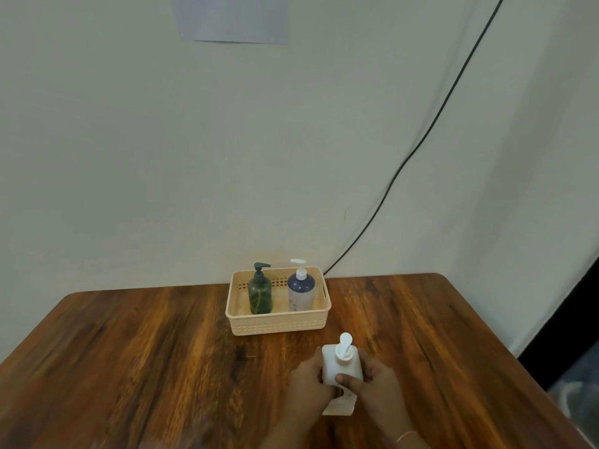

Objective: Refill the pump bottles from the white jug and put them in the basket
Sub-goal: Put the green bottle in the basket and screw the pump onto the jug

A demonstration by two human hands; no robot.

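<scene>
A white pump bottle (337, 361) stands upright on the wooden table (129, 358), just in front of the basket. My left hand (308, 384) and my right hand (376, 380) wrap around its body from both sides. A peach plastic basket (278, 324) sits at the table's far edge by the wall. Inside it stand a green pump bottle (260, 294) on the left and a dark blue pump bottle (301, 291) with a white pump on the right. No white jug is in view.
A pale wall rises right behind the basket. A black cable (421, 140) runs down the wall to the table's back edge. The table's right edge drops off to a dark floor area (570, 335).
</scene>
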